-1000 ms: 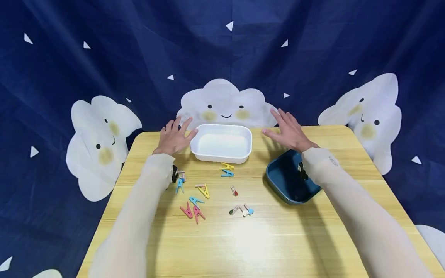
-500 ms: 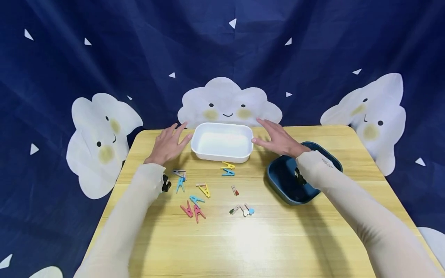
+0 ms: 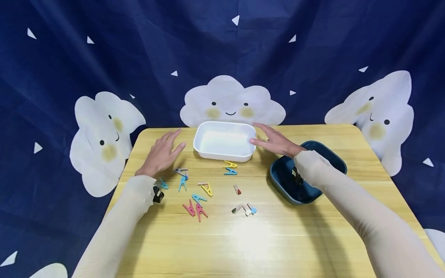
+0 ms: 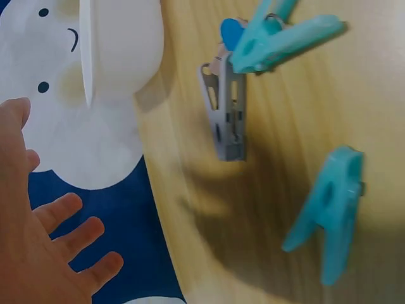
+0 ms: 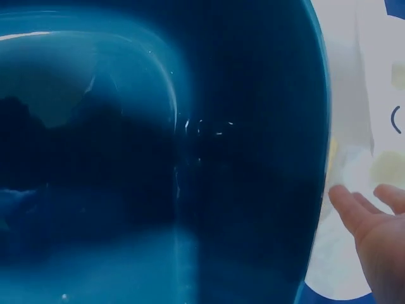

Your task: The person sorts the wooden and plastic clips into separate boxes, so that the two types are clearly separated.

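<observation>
A white rectangular tub (image 3: 224,156) stands at the back middle of the table. My right hand (image 3: 276,143) is at its right end, fingers extended, the thumb tip overlapping the rim in the head view. My left hand (image 3: 160,153) hovers left of the tub with fingers spread, holding nothing. Below it lie a grey clothespin (image 4: 223,114), a turquoise clothespin (image 4: 332,209) and another turquoise one (image 4: 288,41). Under my right forearm sits a dark blue tub (image 3: 283,185), partly hidden by the sleeve; its inside fills most of the right wrist view.
Yellow (image 3: 207,190), blue (image 3: 199,199) and red clothespins (image 3: 189,208) are scattered left of centre. A yellow clothespin (image 3: 230,164) and a blue one (image 3: 230,171) lie before the white tub. Small wooden pegs with hearts (image 3: 247,210) lie nearer the front. A dark blue cloud-print curtain (image 3: 222,38) hangs behind.
My left hand has drawn back to the left, away from the white tub, uncovering clothespins near its wrist. My right hand has moved left to the tub's right end. The view has shifted slightly.
</observation>
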Motion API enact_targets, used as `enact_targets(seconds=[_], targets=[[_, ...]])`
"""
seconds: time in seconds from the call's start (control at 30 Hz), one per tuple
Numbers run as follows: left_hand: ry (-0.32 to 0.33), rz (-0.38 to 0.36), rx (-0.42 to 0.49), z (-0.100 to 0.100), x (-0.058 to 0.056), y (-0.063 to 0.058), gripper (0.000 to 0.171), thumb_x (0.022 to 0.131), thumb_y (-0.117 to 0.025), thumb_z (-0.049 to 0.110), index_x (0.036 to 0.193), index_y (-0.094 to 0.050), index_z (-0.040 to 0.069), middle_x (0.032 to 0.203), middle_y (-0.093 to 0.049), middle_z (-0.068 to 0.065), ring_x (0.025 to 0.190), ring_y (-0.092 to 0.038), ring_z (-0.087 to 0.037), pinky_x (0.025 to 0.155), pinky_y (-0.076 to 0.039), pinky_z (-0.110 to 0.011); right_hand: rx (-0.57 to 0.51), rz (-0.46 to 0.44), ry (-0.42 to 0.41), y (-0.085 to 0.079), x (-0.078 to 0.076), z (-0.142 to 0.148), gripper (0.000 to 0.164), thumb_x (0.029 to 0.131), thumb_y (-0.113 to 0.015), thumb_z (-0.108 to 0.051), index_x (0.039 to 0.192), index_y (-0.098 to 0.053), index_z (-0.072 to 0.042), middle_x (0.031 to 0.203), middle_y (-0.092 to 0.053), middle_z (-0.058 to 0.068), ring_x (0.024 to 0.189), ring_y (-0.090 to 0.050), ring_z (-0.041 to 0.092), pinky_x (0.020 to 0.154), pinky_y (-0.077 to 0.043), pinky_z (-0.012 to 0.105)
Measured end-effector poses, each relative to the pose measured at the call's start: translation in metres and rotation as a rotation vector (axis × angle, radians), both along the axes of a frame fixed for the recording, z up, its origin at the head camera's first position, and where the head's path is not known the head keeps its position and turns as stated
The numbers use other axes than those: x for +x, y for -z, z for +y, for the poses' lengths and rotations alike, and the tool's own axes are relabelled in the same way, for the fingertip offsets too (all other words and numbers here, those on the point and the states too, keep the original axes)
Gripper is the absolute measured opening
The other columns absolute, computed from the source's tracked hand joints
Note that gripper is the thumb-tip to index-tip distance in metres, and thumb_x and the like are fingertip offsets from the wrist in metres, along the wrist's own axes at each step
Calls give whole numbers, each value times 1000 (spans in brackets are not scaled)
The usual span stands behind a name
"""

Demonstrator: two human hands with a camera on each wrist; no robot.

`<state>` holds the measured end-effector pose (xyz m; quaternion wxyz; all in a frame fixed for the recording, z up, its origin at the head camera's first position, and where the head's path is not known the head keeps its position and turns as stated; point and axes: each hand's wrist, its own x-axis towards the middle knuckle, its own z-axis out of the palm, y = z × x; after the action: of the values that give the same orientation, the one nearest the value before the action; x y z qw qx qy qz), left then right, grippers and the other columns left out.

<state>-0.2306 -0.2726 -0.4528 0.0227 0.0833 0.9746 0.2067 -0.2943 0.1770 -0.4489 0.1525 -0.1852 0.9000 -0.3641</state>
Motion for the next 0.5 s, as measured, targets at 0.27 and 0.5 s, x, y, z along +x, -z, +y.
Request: enact_targets(seconds=[0.27,0.5], targets=[[4,-24,58,-14,15,6,72,114,-34,65,176,-18,32,178,-28,-20,163,-25,-49,127,-23,-74,-14,-117,-23,5,-3,-5,93,101,-62,-71,175,-19,-35,184,-13,2,166,-23,43,130,-27,67],[-2,-59,138,-28,28,11,72,114,-37,63,176,-19,30,177,-30,-20,163,-27,-48,128,-23,-72,-31,-154,-24,10,-6,-6,89,103,-65,-64,174,-23,-32,185,-11,2,164,-26,46,130,-27,68]])
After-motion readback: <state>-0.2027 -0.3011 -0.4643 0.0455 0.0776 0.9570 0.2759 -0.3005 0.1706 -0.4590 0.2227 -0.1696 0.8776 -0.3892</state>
